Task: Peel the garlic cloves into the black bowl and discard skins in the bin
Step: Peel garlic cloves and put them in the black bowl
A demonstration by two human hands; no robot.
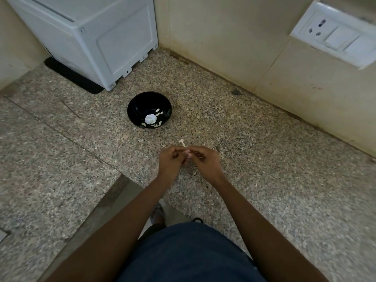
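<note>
Both hands, left hand and right hand, pinched one garlic clove; black bowl lay ahead-left, nearer the left.

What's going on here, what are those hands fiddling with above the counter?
A person is peeling garlic. Both hands, left hand and right hand, meet over the speckled counter and pinch something small between the fingertips, probably a clove, though it is mostly hidden. A black bowl further back holds several pale cloves and a larger white piece. A scrap of skin lies on the counter just beyond the hands. No bin is in view.
</note>
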